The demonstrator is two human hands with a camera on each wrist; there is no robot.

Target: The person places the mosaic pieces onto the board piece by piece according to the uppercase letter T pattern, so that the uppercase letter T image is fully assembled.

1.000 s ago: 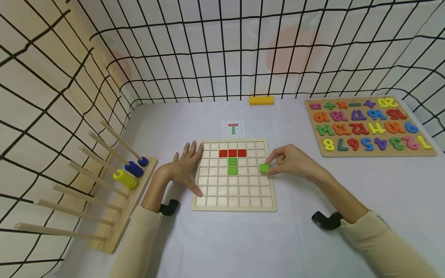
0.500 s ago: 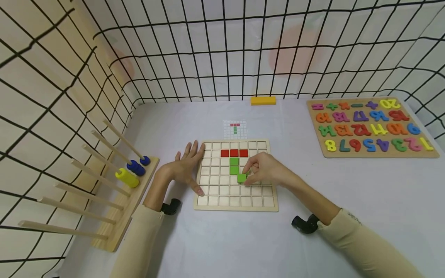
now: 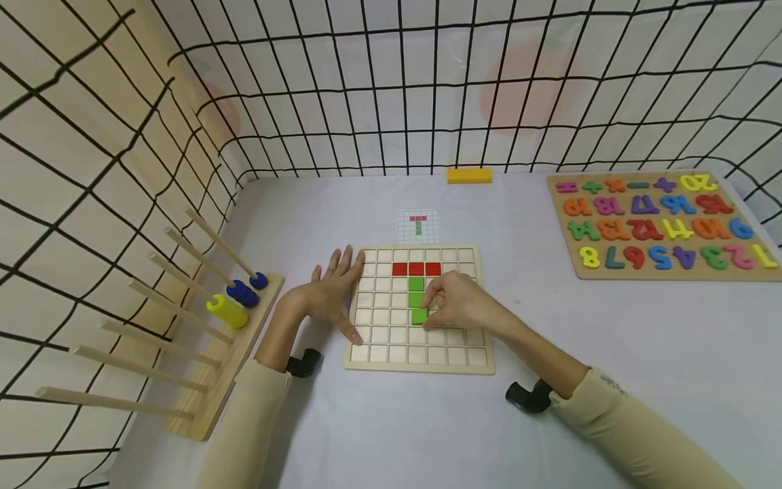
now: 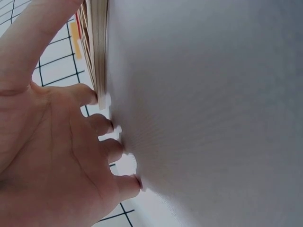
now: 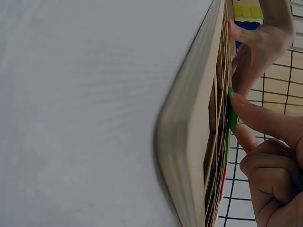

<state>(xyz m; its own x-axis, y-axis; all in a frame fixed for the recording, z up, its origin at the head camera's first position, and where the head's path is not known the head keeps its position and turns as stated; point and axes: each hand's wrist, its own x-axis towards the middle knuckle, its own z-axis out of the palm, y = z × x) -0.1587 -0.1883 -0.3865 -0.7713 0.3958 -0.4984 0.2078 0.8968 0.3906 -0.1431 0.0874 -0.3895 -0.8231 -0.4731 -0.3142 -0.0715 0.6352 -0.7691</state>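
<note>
A wooden grid board (image 3: 421, 370) lies on the table. Three red tiles (image 3: 417, 269) form a row near its far side, and green tiles (image 3: 416, 284) run down from the middle one. My right hand (image 3: 461, 302) pinches the lowest green tile (image 3: 419, 316) between thumb and index finger, at the cell below the other two. In the right wrist view that green tile (image 5: 232, 109) stands slightly proud of the board. My left hand (image 3: 332, 295) rests on the board's left edge with fingers spread, thumb on the near left corner.
A pattern card (image 3: 418, 227) with a small T lies behind the board. At left stands a peg rack (image 3: 229, 367) with yellow and blue beads. A number puzzle (image 3: 672, 275) lies at right, a yellow block (image 3: 469, 176) at the back. Black wire mesh (image 3: 366, 88) encloses the table.
My right hand has carried the green tile left from the board's right side to the cell below the other green tiles. The left hand stays at the board's left edge.
</note>
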